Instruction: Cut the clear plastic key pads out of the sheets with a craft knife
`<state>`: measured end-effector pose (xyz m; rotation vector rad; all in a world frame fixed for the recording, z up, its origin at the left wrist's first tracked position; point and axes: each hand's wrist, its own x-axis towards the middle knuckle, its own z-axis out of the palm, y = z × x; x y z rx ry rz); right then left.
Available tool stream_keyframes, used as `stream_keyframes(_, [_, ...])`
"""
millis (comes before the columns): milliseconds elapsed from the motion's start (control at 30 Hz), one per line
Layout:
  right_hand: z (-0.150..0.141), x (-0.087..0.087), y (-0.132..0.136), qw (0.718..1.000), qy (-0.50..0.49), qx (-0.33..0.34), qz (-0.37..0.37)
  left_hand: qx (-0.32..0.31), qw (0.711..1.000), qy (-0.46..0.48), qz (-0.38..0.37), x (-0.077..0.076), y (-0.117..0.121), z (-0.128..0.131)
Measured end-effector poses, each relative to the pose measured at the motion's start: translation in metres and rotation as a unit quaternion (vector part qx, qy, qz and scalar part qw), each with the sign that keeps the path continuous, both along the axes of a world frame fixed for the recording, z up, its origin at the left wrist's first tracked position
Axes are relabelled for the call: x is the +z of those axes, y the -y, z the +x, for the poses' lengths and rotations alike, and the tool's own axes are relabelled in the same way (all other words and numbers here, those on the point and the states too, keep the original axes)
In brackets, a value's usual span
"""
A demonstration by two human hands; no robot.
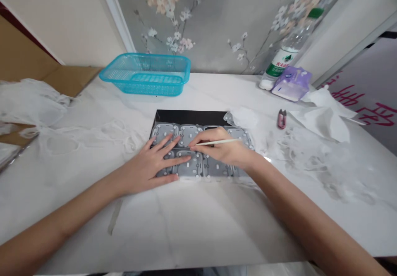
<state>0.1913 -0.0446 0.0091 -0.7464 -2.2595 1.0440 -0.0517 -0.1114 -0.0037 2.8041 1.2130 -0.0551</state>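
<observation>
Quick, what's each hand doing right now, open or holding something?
Left hand: open, lying flat on the grey sheet.
Right hand: closed, its grip holding a thin stick.

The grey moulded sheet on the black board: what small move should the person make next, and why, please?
Probably the right hand should bring the thin pale stick down on the nearest piece of the grey moulded sheet, since the stick's tip is already close to it and the left hand lies flat, pressing the sheet.
</observation>
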Motion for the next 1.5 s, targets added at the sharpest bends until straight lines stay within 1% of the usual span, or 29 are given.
stream_keyframes(100, [0.001,0.009,-0.008,0.998,0.039,0.038,0.011,0.001,1.0,-0.001,-0.013,0.003,0.0,0.001])
stream_keyframes(200, [0.003,0.013,-0.011,0.997,0.06,0.052,0.006,0.002,1.0,0.0,-0.017,0.004,-0.001,0.001])
stream_keyframes(433, [0.013,0.012,-0.012,0.997,0.038,0.03,-0.066,0.007,1.0,0.019,-0.023,0.003,0.0,0.0])
stream_keyframes(667, [0.023,0.019,-0.015,0.991,0.084,0.032,-0.096,0.007,0.999,0.018,-0.029,0.002,0.002,-0.001])
stream_keyframes(800, [0.029,0.021,-0.014,0.989,0.084,0.007,-0.125,0.006,0.999,0.018,-0.026,0.001,0.002,-0.001])
stream_keyframes(933, [0.03,0.018,-0.012,0.987,0.068,-0.019,-0.142,0.011,0.999,0.024,-0.031,0.002,0.002,0.0])
stream_keyframes(1067, [0.027,0.01,-0.012,0.988,0.016,-0.02,-0.154,0.013,0.999,0.034,-0.031,0.003,0.003,0.001])
stream_keyframes(1200, [0.018,0.005,-0.012,0.989,-0.006,-0.005,-0.145,-0.005,0.999,0.033,-0.04,0.004,0.002,0.002])
stream_keyframes(1367, [-0.005,0.007,-0.015,0.996,0.005,0.033,-0.085,-0.011,0.999,0.03,-0.036,0.005,0.0,0.002])
stream_keyframes(1433, [-0.01,0.009,-0.018,0.996,0.003,0.05,-0.079,-0.012,0.999,0.035,-0.032,0.005,0.001,0.002])
stream_keyframes(1500, [-0.008,0.011,-0.02,0.994,0.008,0.067,-0.084,-0.009,0.999,0.042,-0.031,0.005,0.001,0.002])
